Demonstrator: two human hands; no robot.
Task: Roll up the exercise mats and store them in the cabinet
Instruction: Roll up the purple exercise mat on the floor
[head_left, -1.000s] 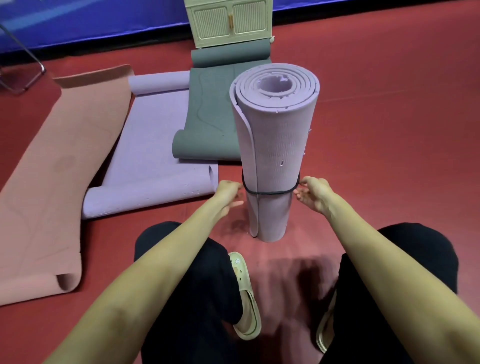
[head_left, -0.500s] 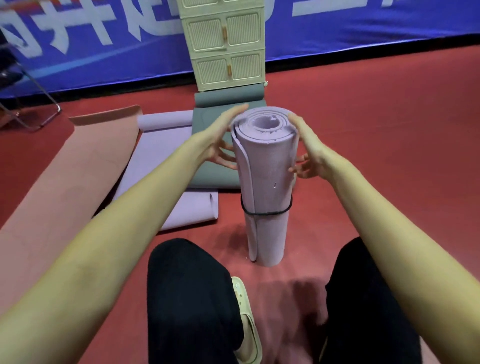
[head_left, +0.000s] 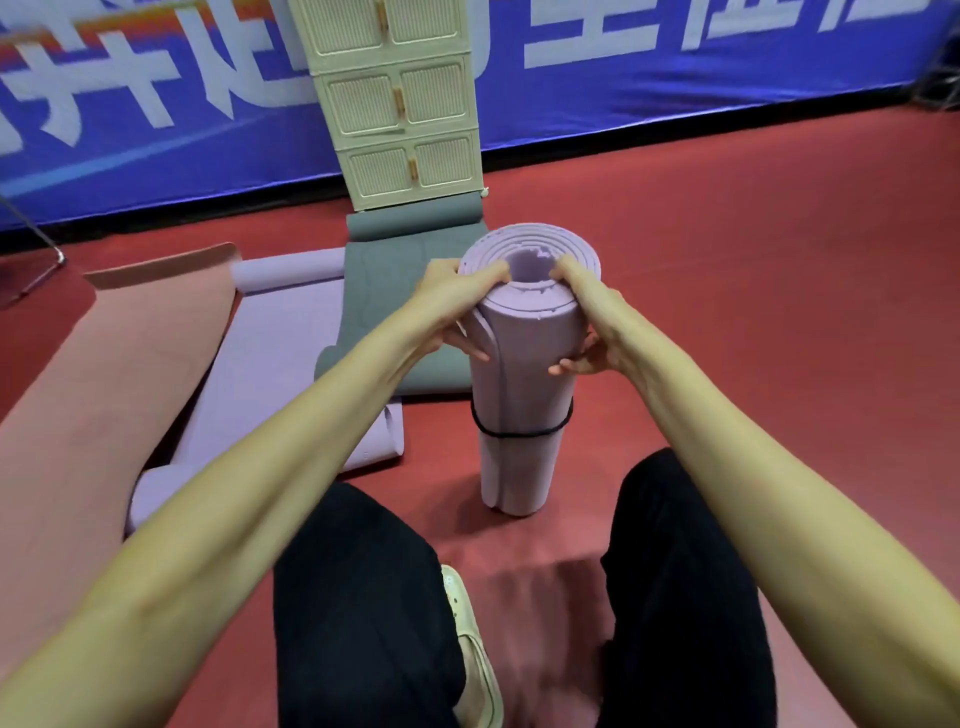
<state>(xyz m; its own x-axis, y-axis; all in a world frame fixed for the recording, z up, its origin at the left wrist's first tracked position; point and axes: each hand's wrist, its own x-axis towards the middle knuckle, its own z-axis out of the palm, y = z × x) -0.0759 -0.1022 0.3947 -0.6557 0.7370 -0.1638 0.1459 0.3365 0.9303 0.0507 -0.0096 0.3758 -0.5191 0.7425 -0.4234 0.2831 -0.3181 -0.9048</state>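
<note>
We see the rolled purple mat (head_left: 524, 384) standing upright on the red floor (head_left: 753, 322), its top end clasped between our two hands. Our left hand (head_left: 457, 306) curls over the left rim, thumb on top of the coil and fingers wrapped around the side. Our right hand (head_left: 587, 327) mirrors it, thumb hooked at the hollow core, fingers curled against the mat's right wall. Below both hands a black band (head_left: 519, 432) circles the roll. Beyond our fingers stands the cream cabinet (head_left: 400, 104), doors closed, with a grey mat (head_left: 384, 291), a flat purple mat (head_left: 280, 358) and a pink mat (head_left: 104, 374) lying unrolled to our left.
</note>
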